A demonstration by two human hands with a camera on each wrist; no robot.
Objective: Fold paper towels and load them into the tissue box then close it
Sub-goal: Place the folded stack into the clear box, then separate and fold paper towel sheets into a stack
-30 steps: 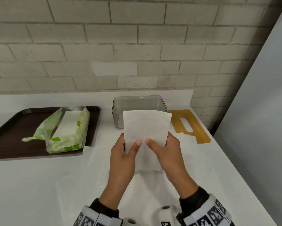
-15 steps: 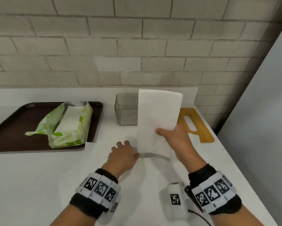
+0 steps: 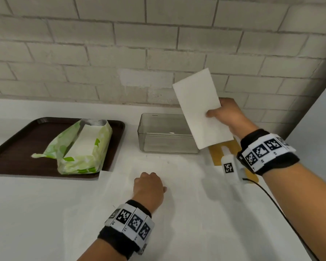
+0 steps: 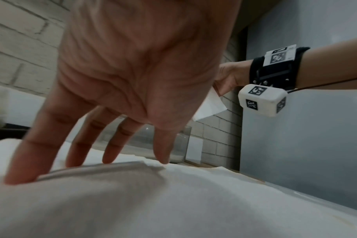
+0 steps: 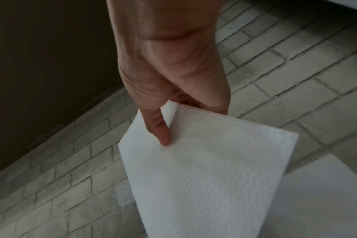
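A: Head view: the right hand [image 3: 228, 117] pinches a folded paper towel [image 3: 200, 108], tilted, above the right end of the clear, seemingly empty tissue box [image 3: 166, 134]. Held by one edge, it could droop, unfold or catch the rim.

B: Left wrist view: the left hand [image 4: 132, 77] lies flat, fingers straight, pressing the loose sheets [image 4: 173, 201] on the counter.

A: Right wrist view: the thumb [image 5: 159, 128] lies on the towel; white, dimpled, crisp-edged
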